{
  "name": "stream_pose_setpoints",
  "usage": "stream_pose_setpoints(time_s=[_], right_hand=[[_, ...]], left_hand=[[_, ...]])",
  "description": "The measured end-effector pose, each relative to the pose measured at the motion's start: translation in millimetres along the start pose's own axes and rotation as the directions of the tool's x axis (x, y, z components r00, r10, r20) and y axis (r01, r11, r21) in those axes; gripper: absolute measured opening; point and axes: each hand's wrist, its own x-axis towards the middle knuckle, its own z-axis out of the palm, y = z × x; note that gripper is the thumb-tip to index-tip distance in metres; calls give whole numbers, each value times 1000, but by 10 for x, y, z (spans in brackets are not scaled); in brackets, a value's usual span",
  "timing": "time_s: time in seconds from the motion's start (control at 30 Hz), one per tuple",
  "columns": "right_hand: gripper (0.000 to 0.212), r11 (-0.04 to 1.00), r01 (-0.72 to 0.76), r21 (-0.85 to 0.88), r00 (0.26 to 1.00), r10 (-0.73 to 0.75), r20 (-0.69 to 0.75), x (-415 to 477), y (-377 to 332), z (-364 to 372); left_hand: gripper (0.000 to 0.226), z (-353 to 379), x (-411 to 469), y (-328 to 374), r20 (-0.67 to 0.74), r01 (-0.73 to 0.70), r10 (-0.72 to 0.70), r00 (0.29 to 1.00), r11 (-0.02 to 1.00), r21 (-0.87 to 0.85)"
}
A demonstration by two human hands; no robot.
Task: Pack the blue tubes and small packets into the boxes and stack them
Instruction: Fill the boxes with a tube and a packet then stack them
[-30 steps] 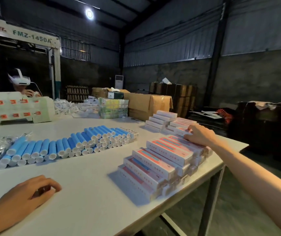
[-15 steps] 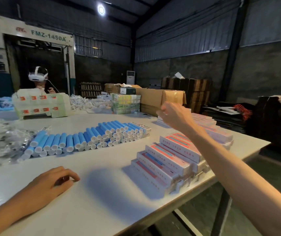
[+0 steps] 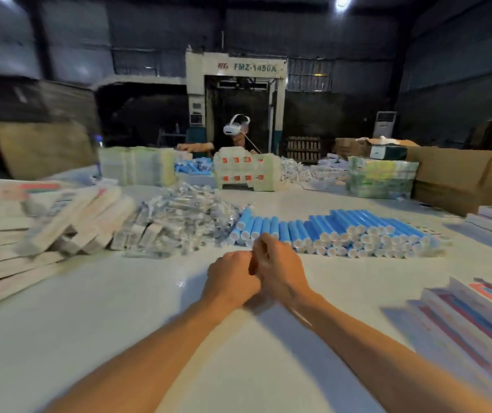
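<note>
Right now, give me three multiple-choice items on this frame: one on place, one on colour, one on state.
1. Where does the pile of clear packets lie relative to the blue tubes?
A. Left of them
B. Right of them
C. On top of them

2. What colour are the tubes' caps?
A. Red
B. White
C. Black

3. What are the left hand and right hand doing?
A. Each lifting a box
B. Resting far apart
C. Held together above the table

Answers: 1 A, the packets sit left of the tube row. 2 B, the ends facing the camera are white. 3 C, the hands touch at centre.
</note>
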Motion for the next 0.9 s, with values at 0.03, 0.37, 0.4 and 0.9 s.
stream_pose_setpoints(time_s=[0.03,0.37,0.4,0.9], right_hand=[[23,997,-15,78,999,18,-31,2,28,102],[18,974,-38,222,999,42,-15,40,159,299],[17,973,-40,226,999,42,-3,42,165,303],[22,916,-46,399,994,3,108,79,138,310]], left_hand=[[8,7,19,-38,-28,47,-47,999,999,0],[16,-489,523,-554,-207,222,-214,955,975,17],[22,-616,616,-684,-242,227,-207,948,972,57],[66,-1826,975,-2374,-371,626,-511,775,541,562]])
